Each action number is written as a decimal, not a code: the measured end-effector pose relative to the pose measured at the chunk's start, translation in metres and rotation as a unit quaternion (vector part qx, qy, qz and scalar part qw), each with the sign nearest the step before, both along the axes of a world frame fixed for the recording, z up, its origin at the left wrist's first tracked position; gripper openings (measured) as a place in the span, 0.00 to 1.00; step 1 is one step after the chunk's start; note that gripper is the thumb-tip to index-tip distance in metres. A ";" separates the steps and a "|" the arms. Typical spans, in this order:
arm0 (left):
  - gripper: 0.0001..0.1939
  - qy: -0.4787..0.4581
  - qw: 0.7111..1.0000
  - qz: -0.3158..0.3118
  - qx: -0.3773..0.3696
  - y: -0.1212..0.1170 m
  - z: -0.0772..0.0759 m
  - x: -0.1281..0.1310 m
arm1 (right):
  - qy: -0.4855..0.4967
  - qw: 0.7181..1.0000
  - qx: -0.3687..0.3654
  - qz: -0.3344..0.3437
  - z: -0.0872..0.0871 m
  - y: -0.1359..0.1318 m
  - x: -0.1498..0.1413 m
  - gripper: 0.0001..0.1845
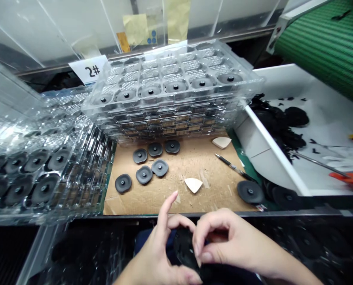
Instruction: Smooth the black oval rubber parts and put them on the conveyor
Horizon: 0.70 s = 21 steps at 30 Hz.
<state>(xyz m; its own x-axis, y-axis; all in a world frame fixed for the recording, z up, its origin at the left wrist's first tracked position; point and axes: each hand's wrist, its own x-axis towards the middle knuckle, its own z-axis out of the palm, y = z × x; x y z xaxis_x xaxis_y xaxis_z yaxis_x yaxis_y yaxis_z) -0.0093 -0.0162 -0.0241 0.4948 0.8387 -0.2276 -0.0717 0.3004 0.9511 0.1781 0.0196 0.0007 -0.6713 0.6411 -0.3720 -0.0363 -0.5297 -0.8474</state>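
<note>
Low in the view, over the bench's front edge, my left hand (161,247) grips a round black plastic part (184,245) by its rim, index finger raised. My right hand (221,239) pinches at the right edge of the same part; whether a small piece sits between its fingertips is hidden. On the cardboard (176,202) ahead lie several dark grey discs with a centre peg, such as one disc (144,174). A white wedge-shaped block (193,185) rests just beyond my fingers, and a second white block (221,142) lies farther back.
Clear tray stacks (170,95) stand behind and at left (46,170), holding discs. A pen (234,165) lies right of centre, near a larger black disc (250,192). At right, a white bin (274,152) holds black scraps and an orange-handled tool (347,178). Beyond is a green roll (325,47).
</note>
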 end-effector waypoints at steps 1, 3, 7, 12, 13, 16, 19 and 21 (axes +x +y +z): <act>0.55 0.006 1.000 0.002 0.001 0.000 0.000 -0.001 | 0.001 1.000 -0.001 -0.003 0.000 -0.002 0.000 0.01; 0.53 0.023 0.999 0.003 0.023 0.000 -0.002 -0.002 | -0.012 1.000 0.001 -0.027 -0.002 -0.007 -0.001 0.02; 0.49 0.038 0.993 0.036 0.101 0.000 -0.010 -0.004 | -0.026 0.985 0.020 -0.168 -0.014 -0.024 0.002 0.05; 0.47 0.041 0.987 0.103 0.118 0.000 -0.015 0.002 | -0.071 0.949 0.049 -0.303 -0.028 -0.046 0.015 0.10; 0.47 0.046 0.986 0.111 0.116 0.001 -0.014 0.004 | -0.104 0.944 0.089 -0.302 -0.028 -0.048 0.018 0.10; 0.43 0.045 0.987 0.123 0.095 0.002 -0.010 0.012 | -0.186 0.910 0.285 -0.238 -0.023 -0.050 0.019 0.10; 0.34 0.042 0.995 0.086 0.030 0.004 -0.007 0.020 | -0.241 0.832 0.452 -0.211 -0.015 -0.047 0.018 0.11; 0.30 0.037 0.999 0.014 -0.027 0.006 -0.007 0.025 | -0.293 0.816 0.444 -0.225 -0.014 -0.047 0.025 0.17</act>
<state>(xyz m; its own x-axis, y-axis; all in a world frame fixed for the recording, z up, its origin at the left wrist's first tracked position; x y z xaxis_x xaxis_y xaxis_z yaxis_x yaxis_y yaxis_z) 0.0161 -0.0098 -0.0315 0.4516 0.8376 -0.3073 -0.0116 0.3499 0.9367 0.2036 -0.0278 -0.0133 -0.1677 0.9653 0.2001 0.4918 0.2579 -0.8317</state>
